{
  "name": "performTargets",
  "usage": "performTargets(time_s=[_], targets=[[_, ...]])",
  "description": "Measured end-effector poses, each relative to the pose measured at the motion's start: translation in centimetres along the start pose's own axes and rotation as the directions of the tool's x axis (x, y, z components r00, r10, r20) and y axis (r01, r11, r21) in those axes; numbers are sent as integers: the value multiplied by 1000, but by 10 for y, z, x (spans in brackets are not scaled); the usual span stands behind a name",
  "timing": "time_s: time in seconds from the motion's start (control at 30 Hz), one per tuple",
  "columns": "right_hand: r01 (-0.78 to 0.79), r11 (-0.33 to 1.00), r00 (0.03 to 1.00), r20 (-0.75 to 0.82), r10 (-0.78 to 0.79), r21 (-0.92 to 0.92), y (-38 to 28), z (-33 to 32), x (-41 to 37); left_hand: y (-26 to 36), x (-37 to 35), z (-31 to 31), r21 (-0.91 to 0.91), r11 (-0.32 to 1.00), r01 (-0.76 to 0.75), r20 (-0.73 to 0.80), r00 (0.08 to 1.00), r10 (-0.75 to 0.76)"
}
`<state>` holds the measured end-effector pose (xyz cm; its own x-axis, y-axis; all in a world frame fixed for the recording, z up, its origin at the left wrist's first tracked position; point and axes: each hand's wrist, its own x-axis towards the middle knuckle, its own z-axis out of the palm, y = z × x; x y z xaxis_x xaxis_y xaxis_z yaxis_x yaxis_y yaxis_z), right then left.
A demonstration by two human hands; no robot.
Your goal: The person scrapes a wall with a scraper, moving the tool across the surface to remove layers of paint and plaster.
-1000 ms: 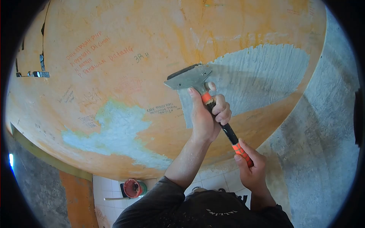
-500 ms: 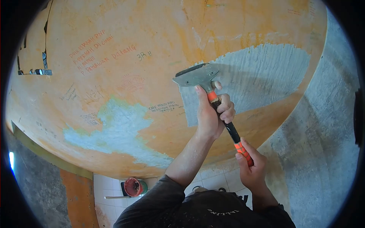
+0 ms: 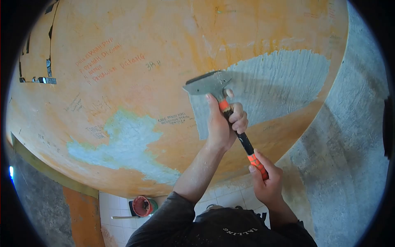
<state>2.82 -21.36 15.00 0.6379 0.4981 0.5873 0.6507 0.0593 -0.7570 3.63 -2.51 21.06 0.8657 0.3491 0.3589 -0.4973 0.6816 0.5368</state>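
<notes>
A long-handled scraper (image 3: 205, 85) with a wide grey head and a black-and-orange handle lies against the orange painted wall (image 3: 135, 24). My left hand (image 3: 224, 125) is wrapped round the handle just below the head, its thumb on the neck. Lower down, my right hand (image 3: 268, 181) grips the orange end of the handle. The head and its dark blade edge are at the upper left corner of a bare grey patch (image 3: 279, 82). Whether the blade touches the wall is hard to see.
Another pale patch (image 3: 123, 142) shows lower left, near handwriting on the paint. A red bucket (image 3: 142, 206) stands on the white tiled floor (image 3: 111, 201) beside a pale stick (image 3: 123, 217). A grey wall (image 3: 329, 164) curves along the right.
The view has shifted slightly, so scraper, hands and grey patch sit a little further left. Both hands keep their hold, and the scraper has barely moved against the wall.
</notes>
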Motion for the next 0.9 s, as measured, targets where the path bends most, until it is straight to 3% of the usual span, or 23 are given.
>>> performTargets(time_s=[0.2,0.27,0.43,0.6,0.73,0.83,0.9], targets=[[-77,996,996,52,79,-40,-6,-5,-5,-2,-5,-7,-55,998,38,3,999,-38],[-42,998,998,38,44,-37,-6,-9,5,2,-1,-6,-62,998,9,67,998,-5],[29,998,999,17,-28,-61,-4,-9,2,-4,-8,-5,-57,997,44,8,999,-44],[-58,998,998,37,58,0,-10,-12,9,3,1,0,-87,996,-1,69,998,7],[-58,998,998,33,58,-22,-3,-11,0,-4,-8,-3,-90,994,62,-9,998,-63],[-35,999,999,12,35,-9,-2,-9,3,-3,0,-5,-76,997,7,90,996,0],[-98,995,995,22,98,3,-7,-12,5,-4,-2,-3,-98,995,30,54,998,-25]])
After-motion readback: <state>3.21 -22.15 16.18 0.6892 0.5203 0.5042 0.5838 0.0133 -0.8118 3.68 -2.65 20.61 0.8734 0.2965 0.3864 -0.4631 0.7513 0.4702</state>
